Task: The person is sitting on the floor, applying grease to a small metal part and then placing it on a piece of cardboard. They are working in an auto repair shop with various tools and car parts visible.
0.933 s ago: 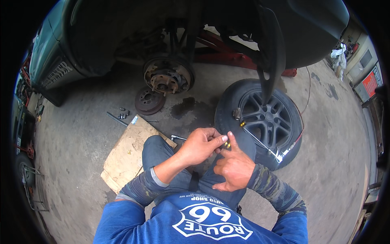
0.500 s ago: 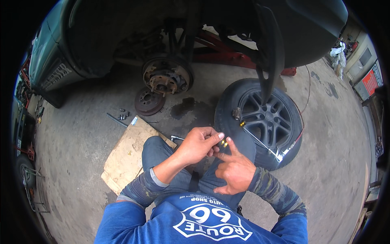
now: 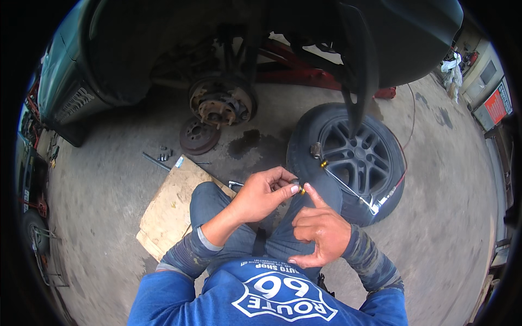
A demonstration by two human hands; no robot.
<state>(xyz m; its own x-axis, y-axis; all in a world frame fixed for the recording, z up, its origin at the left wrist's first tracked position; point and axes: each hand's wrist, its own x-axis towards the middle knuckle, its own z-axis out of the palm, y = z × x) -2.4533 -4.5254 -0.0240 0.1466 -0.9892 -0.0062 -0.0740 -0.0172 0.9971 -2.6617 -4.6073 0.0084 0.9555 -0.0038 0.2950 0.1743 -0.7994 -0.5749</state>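
Above my lap, my left hand [image 3: 265, 191] pinches a small dark cylindrical part with a gold-coloured band [image 3: 302, 190] between thumb and fingers. Most of that part is hidden by the fingers. My right hand [image 3: 322, 231] is beside it, index finger stretched toward the gold end, with the fingertip at or very near it. Its thumb stands apart, the other fingers are loosely curled, and nothing is in its grip.
Ahead is a raised car's bare wheel hub [image 3: 218, 108], with a rusty brake drum [image 3: 199, 136] on the floor below. A wheel [image 3: 304, 130] lies right, with a long-handled ratchet [image 3: 348, 187] across it. Cardboard [image 3: 168, 209], small dark pieces [image 3: 164, 154] and a red jack [image 3: 304, 76] are around.
My right hand has shifted slightly down and right, its thumb lower and its index finger still at the part. My left hand keeps its pinch, the part turned a little.
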